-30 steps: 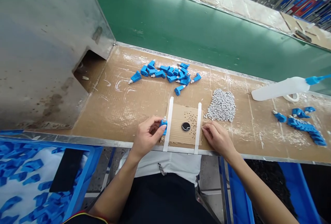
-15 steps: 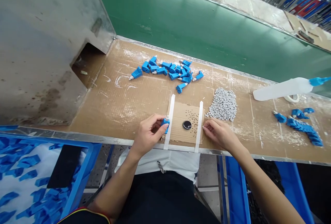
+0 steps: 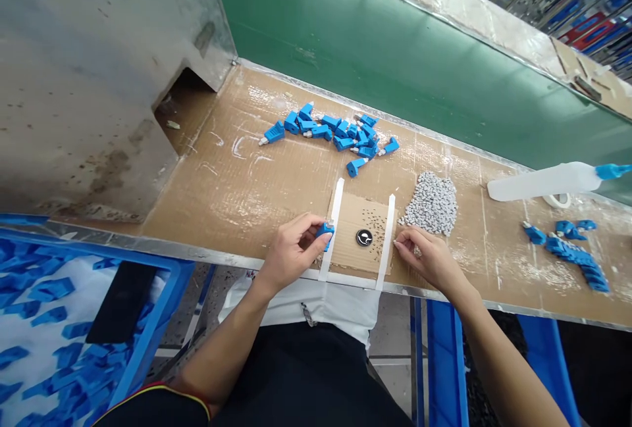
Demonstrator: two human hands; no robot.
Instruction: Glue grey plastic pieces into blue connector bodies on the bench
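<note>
My left hand (image 3: 289, 256) pinches a small blue plastic part (image 3: 324, 232) with a pale tip pointing up, over the left white tape strip (image 3: 337, 206). My right hand (image 3: 429, 259) is closed at the fingertips just right of the other tape strip (image 3: 387, 233); what it pinches, if anything, is too small to name. Between the hands lies a taped-down cardboard piece (image 3: 344, 257). On it are a small round black dish (image 3: 364, 237) with a shiny surface and a scatter of tiny dark bits (image 3: 378, 222). A pile of small grey pieces (image 3: 432, 203) sits beyond my right hand.
Loose blue parts (image 3: 343, 143) lie at the back of the bench, and a row of others (image 3: 580, 260) at the right. A white squeeze bottle (image 3: 546, 181) lies near a tape roll (image 3: 557, 200). A metal panel (image 3: 99, 85) stands left, above a blue bin (image 3: 162, 312).
The view has shifted a little, so the bench things appear farther right. My left hand keeps hold of the blue part. My right fingertips remain pinched beside the tape strip.
</note>
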